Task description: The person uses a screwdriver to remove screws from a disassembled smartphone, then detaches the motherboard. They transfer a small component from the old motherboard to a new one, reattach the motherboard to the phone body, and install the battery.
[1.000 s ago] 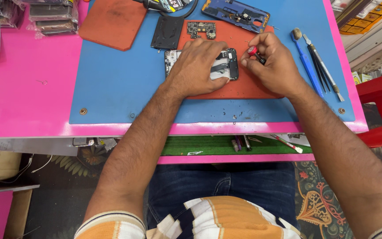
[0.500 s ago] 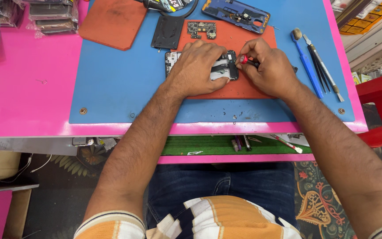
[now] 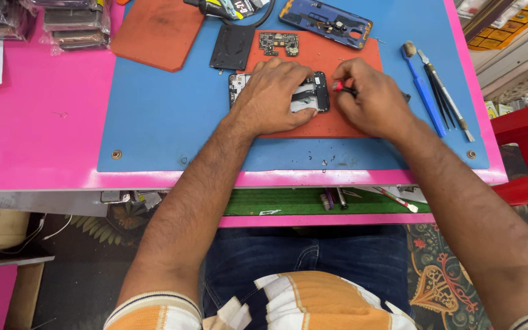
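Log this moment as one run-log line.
left hand: pressing down on opened phone | right hand: holding red-tipped tool at phone's edge | surface: orange mat on blue mat

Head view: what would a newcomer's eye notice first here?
The left hand presses down on an opened black phone body that lies on a red-orange rubber mat. Beside it, the right hand pinches a thin red-tipped tool. Both work over a blue bench mat on a bright pink table.
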